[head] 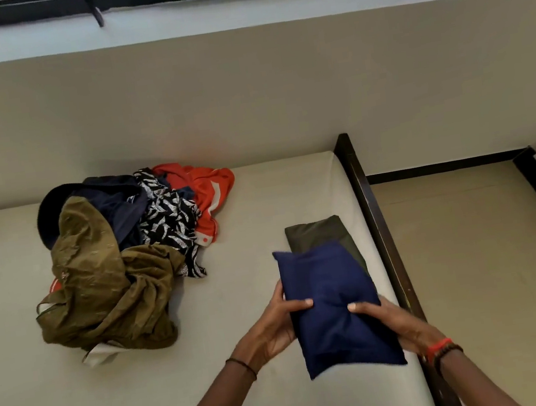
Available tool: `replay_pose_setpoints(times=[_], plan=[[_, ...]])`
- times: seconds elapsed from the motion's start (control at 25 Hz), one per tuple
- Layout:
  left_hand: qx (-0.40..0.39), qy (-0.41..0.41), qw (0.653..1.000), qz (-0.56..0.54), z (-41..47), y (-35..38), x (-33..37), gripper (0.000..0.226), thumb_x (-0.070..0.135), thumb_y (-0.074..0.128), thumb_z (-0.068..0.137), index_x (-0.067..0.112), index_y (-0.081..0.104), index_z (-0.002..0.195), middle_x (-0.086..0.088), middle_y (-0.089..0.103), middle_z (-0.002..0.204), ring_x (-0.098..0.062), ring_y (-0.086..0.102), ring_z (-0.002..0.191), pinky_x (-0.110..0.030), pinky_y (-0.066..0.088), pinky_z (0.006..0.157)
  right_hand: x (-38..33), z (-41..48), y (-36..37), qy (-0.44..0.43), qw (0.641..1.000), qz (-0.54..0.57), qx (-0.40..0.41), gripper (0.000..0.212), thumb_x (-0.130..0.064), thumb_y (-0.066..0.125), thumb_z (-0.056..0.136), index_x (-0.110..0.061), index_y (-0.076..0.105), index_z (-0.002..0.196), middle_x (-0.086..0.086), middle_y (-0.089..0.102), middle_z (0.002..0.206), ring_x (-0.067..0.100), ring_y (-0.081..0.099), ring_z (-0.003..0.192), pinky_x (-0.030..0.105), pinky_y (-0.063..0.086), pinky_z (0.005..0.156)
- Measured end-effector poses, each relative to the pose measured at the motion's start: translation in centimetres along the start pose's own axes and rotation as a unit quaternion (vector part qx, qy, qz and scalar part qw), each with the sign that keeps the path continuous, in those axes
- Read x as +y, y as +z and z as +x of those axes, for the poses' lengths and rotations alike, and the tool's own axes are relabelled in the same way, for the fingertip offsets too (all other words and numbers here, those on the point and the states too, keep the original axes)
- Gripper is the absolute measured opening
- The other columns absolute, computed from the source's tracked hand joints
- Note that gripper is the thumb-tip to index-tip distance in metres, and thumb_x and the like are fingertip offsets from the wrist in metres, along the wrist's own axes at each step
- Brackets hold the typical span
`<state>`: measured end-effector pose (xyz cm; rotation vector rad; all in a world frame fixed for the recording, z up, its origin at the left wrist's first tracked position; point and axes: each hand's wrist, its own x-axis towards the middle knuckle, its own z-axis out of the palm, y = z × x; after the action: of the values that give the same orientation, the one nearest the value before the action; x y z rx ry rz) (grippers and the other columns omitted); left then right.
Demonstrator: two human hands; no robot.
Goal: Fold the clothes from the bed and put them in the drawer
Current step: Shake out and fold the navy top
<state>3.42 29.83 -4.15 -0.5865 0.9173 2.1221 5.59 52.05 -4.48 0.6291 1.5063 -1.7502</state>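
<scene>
The person is holding a folded blue garment (328, 297) with both hands over the near right part of the bed (260, 204), close to the dark bed frame (372, 222). The left hand (277, 325) is gripping the left edge of the garment: the thumb (303, 304) is lying on top of the cloth and the fingers are going under it, so they are pinching the cloth between them (the fingers themselves are hidden below). The right hand (390, 320) is gripping the right edge in the same manner, with its thumb (355, 307) pressing on top. I cannot tell if the garment is touching the mattress or is slightly above it.

Just behind the blue garment, a second folded garment, dark grey-green (322, 233), is lying flat on the bed, and the far end of the blue one is covering a part of it.

To the far left, well apart from the hands, a pile of unfolded clothes (134, 242) is lying on the bed. An olive garment (100, 295) is sitting at the near side of the pile, a black-and-white patterned one (168, 216) in the middle, and a red one (206, 190) at the far right side.

The left wrist is wearing a thin dark band (243, 366), and the right wrist a red band (438, 347).
</scene>
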Motion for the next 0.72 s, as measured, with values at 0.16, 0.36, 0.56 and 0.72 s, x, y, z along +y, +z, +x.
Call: replay_pose_setpoints(times=[0.16, 0.36, 0.56, 0.72], plan=[[0.04, 0.049, 0.998, 0.004, 7.3, 1.5, 3.3, 0.072, -0.002, 0.065, 0.085, 0.037, 0.034, 0.138, -0.007, 0.055, 0.134, -0.03, 0.059, 0.115, -0.045, 0.056, 0.08, -5.2, 5.6, -3.6, -0.067, 0.997, 0.003, 0.034, 0.055, -0.024, 0.077, 0.077, -0.015, 0.053, 0.126, 0.002, 0.069, 0.116, 0.02, 0.066, 0.106, 0.032, 0.053, 0.089], [0.19, -0.016, 0.97, 0.149, 12.4, -2.7, -1.5, 0.048, 0.001, 0.058, 0.091, 0.012, 0.041, 0.135, -0.011, 0.054, 0.132, -0.027, 0.058, 0.11, -0.042, 0.056, 0.08, -1.3, 12.2, -7.1, 0.026, 0.98, -0.121, 0.155, 0.055, -0.01, 0.068, 0.086, -0.015, 0.04, 0.133, 0.009, 0.062, 0.107, 0.023, 0.062, 0.091, 0.035, 0.057, 0.071], [0.222, -0.04, 0.961, 0.162, 13.3, -2.3, -5.4, 0.024, 0.008, 0.052, 0.096, 0.003, 0.053, 0.119, -0.013, 0.063, 0.113, -0.016, 0.065, 0.084, -0.025, 0.054, 0.066, 1.5, 13.4, -8.0, 0.031, 0.97, -0.112, 0.215, 0.056, -0.002, 0.063, 0.088, -0.013, 0.037, 0.137, 0.013, 0.059, 0.105, 0.024, 0.061, 0.086, 0.023, 0.056, 0.052], [0.247, -0.044, 0.957, 0.148, 13.7, -1.0, -4.8, 0.031, 0.041, 0.04, 0.1, 0.017, 0.056, 0.109, -0.007, 0.065, 0.109, -0.02, 0.063, 0.091, -0.034, 0.05, 0.08, 1.0, 13.1, -7.6, 0.033, 0.973, -0.077, 0.215, 0.055, 0.001, 0.063, 0.087, -0.009, 0.038, 0.136, 0.019, 0.057, 0.119, 0.032, 0.062, 0.1, 0.031, 0.057, 0.066]])
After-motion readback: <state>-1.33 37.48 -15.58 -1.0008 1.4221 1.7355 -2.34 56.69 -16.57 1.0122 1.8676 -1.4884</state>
